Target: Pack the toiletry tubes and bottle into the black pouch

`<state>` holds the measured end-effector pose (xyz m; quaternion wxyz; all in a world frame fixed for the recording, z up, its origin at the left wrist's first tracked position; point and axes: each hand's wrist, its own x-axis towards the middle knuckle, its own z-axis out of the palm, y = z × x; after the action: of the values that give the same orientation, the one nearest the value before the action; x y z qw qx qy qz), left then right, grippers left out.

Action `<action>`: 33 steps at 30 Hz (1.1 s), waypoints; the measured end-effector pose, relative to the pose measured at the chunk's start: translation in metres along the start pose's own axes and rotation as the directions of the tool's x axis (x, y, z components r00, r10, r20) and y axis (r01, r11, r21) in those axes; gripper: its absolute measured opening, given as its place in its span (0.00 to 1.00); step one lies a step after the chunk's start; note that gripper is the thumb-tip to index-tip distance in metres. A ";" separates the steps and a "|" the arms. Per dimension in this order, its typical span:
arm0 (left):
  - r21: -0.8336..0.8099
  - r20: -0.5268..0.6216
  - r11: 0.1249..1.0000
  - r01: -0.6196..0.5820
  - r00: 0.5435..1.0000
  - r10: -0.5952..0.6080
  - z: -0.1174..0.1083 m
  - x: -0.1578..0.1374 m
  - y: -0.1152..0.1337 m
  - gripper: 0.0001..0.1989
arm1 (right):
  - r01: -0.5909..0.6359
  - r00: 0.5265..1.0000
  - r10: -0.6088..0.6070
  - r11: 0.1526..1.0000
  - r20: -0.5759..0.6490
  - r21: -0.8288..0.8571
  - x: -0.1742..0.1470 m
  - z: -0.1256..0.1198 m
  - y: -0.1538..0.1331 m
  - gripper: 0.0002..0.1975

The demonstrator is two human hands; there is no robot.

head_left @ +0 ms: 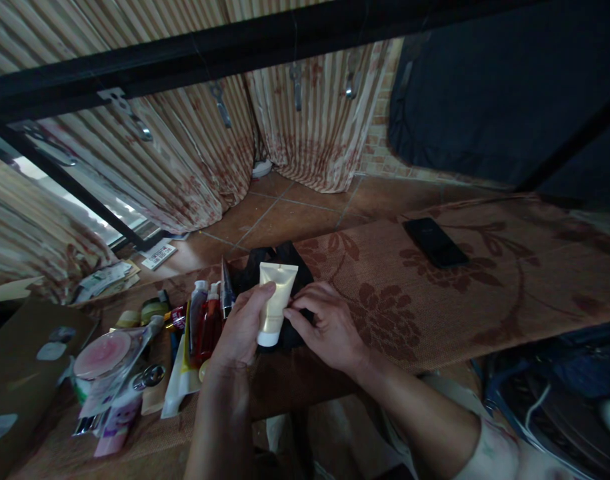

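Note:
My left hand (242,327) is closed around a pale yellow squeeze tube (277,300), thumb on its front. The tube stands nearly upright with its white cap downward and its flat crimped end at the top. Against the tube's right side, the fingertips of my right hand (329,327) are pinched together; whether they grip anything small is hidden. Behind the tube lies a crumpled black bag (289,253) on the patterned tablecloth (385,280).
Left of my hands, several bottles and tubes crowd together, among them a red pump bottle (208,327) and a pink round container (103,355). A cardboard box (25,373) stands at far left. On the right lies a black phone (435,243). A dark rail (185,57) crosses above.

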<state>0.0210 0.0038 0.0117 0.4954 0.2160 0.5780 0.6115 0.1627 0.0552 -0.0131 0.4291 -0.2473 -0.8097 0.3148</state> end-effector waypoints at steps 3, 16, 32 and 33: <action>0.001 -0.010 1.000 0.004 1.000 -0.004 0.001 0.000 0.000 0.17 | 0.005 1.000 -0.005 1.000 -0.003 0.004 0.000 0.000 0.001 0.06; 0.013 0.006 1.000 0.007 1.000 -0.007 0.001 0.000 0.000 0.18 | 0.002 1.000 -0.002 1.000 0.011 -0.006 0.000 0.000 0.002 0.06; 0.080 -0.011 0.997 -0.017 1.000 0.018 0.002 0.001 0.000 0.20 | 0.001 1.000 -0.001 1.000 -0.001 -0.009 -0.001 0.000 0.002 0.06; 0.087 -0.017 0.996 -0.020 1.000 0.022 0.002 0.001 0.000 0.20 | 0.003 1.000 -0.003 1.000 -0.001 -0.007 -0.001 0.000 0.002 0.07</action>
<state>0.0221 0.0061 0.0118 0.4738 0.2379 0.6063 0.5927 0.1631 0.0562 -0.0151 0.4290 -0.2477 -0.8109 0.3114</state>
